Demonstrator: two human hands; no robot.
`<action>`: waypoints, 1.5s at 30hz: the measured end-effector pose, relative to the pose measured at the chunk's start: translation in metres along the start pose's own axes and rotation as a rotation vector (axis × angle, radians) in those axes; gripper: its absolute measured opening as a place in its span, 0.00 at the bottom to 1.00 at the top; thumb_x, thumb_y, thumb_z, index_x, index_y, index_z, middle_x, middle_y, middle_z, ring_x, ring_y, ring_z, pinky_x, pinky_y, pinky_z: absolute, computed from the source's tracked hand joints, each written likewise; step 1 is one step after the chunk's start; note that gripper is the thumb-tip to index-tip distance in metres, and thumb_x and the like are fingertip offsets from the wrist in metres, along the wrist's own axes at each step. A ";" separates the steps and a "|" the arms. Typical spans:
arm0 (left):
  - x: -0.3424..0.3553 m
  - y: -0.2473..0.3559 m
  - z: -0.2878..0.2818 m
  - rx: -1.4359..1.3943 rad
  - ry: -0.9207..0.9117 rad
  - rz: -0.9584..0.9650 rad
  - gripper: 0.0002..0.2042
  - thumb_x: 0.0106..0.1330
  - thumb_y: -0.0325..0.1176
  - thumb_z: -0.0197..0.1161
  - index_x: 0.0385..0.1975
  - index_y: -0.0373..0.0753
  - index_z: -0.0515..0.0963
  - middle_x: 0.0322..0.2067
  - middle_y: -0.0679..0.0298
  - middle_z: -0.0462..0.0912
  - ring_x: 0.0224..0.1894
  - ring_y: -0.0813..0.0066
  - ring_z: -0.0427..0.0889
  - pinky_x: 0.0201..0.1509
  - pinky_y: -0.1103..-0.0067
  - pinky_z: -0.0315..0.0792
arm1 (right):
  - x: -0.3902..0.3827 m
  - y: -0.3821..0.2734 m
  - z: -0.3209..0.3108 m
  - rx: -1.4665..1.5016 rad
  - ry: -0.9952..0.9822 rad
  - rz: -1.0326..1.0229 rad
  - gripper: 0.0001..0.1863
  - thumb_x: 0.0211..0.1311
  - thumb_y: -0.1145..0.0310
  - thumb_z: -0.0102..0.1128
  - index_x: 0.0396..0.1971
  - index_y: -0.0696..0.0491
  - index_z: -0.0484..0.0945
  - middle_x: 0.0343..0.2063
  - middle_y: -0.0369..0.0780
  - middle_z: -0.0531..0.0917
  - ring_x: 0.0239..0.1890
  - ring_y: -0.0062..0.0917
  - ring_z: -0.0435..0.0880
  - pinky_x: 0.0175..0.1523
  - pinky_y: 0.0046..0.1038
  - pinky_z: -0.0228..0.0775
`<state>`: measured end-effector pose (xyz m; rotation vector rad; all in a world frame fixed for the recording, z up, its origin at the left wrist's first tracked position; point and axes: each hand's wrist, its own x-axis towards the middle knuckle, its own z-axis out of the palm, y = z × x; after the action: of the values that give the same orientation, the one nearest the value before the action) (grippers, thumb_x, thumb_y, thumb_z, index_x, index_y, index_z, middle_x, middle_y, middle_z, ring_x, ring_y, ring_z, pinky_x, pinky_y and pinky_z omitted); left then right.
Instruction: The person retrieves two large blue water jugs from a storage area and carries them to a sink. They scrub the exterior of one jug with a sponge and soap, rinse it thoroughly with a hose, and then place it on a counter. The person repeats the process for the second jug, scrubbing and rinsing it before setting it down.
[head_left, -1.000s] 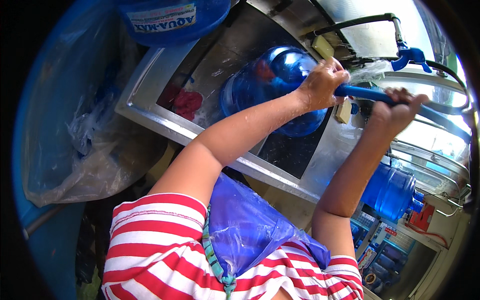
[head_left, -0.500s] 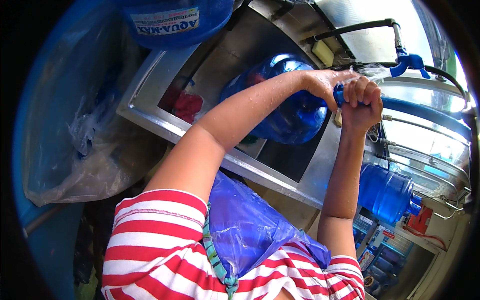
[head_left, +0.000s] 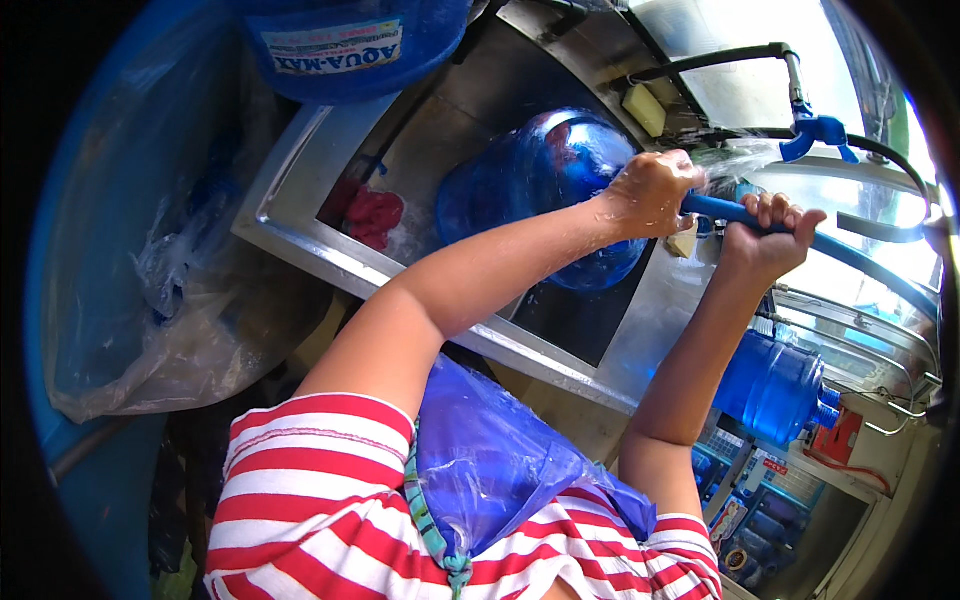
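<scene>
A large clear blue water jug (head_left: pixel 500 190) lies on its side in a metal sink (head_left: pixel 350 262), its neck end toward the right. My left hand (head_left: pixel 650 195), wet, is closed at that end and seems to grip the neck, which it hides. A long blue pole (head_left: pixel 850 252) runs from beside this hand out to the right. My right hand (head_left: pixel 768 240) wraps its fingers around the pole, thumb sticking out. Water sprays from a blue-handled tap (head_left: pixel 818 132) onto my left hand. Whether the pole enters the jug is hidden.
Another blue container (head_left: pixel 350 85) stands at the sink's far left. A red cloth (head_left: pixel 374 215) lies in the sink; a yellow sponge (head_left: pixel 644 110) sits on its far edge. A smaller blue jug (head_left: pixel 770 385) lies at right. A clear plastic bag (head_left: pixel 200 345) hangs at left.
My right hand has moved right, away from my left hand, and more of the blue pole shows between them. My left hand has turned into a tighter fist.
</scene>
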<state>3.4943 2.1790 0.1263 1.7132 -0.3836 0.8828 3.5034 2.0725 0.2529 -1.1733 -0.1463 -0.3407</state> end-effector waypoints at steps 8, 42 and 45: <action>0.046 -0.026 -0.020 -0.816 -0.960 -0.101 0.30 0.43 0.31 0.72 0.53 0.42 0.76 0.34 0.66 0.85 0.38 0.73 0.83 0.49 0.75 0.75 | 0.026 -0.019 0.014 0.258 -0.865 0.300 0.32 0.60 0.33 0.53 0.15 0.47 0.63 0.16 0.31 0.63 0.17 0.17 0.61 0.26 0.23 0.54; 0.001 0.001 0.006 -0.141 -0.183 -0.148 0.22 0.40 0.35 0.75 0.37 0.37 0.77 0.35 0.52 0.82 0.40 0.55 0.83 0.47 0.70 0.76 | -0.019 -0.001 0.001 0.080 -0.274 -0.127 0.30 0.63 0.38 0.54 0.15 0.47 0.61 0.15 0.32 0.62 0.16 0.19 0.60 0.26 0.26 0.56; 0.025 -0.035 -0.003 -0.375 -0.621 -0.124 0.22 0.42 0.34 0.75 0.40 0.37 0.79 0.35 0.60 0.84 0.38 0.72 0.83 0.47 0.76 0.75 | -0.009 0.001 0.005 0.157 -0.727 -0.009 0.31 0.63 0.36 0.51 0.15 0.49 0.62 0.16 0.32 0.62 0.17 0.19 0.59 0.27 0.25 0.55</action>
<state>3.5328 2.1976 0.1202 1.6028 -0.7908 0.1499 3.4959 2.0786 0.2516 -1.0950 -0.7974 0.1047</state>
